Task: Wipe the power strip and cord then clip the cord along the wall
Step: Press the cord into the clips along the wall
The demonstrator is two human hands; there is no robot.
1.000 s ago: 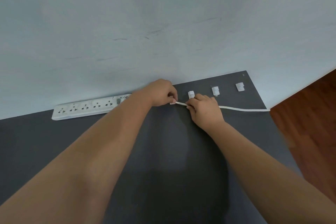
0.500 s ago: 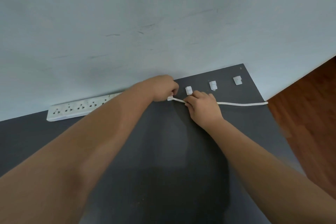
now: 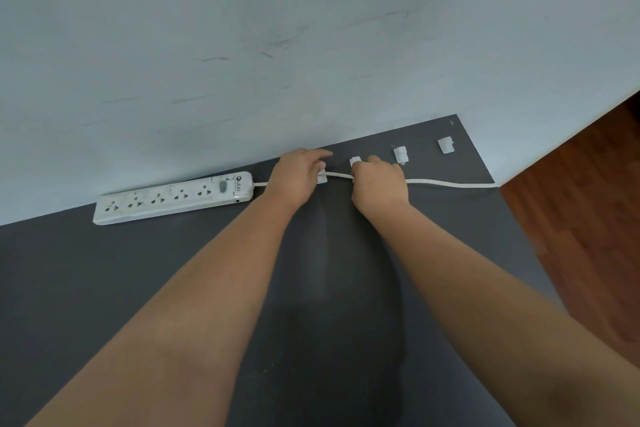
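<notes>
A white power strip (image 3: 173,199) lies on the dark grey surface (image 3: 104,288) against the pale wall. Its white cord (image 3: 450,184) runs right to the surface's edge. My left hand (image 3: 298,177) rests on the cord at a small white clip (image 3: 322,178), its index finger stretched out. My right hand (image 3: 379,184) is closed on the cord just right of that, in front of a second clip (image 3: 355,161). Two more white clips (image 3: 400,154) (image 3: 445,145) sit further right, with no cord in them.
The pale blue wall (image 3: 311,45) with scuff marks rises right behind the strip. The grey surface ends at the right, where a brown wooden floor (image 3: 588,201) shows beyond.
My left hand has slid off the strip's end, so the strip's switch and cord exit now show. Its index finger has straightened. My right hand still holds the cord.
</notes>
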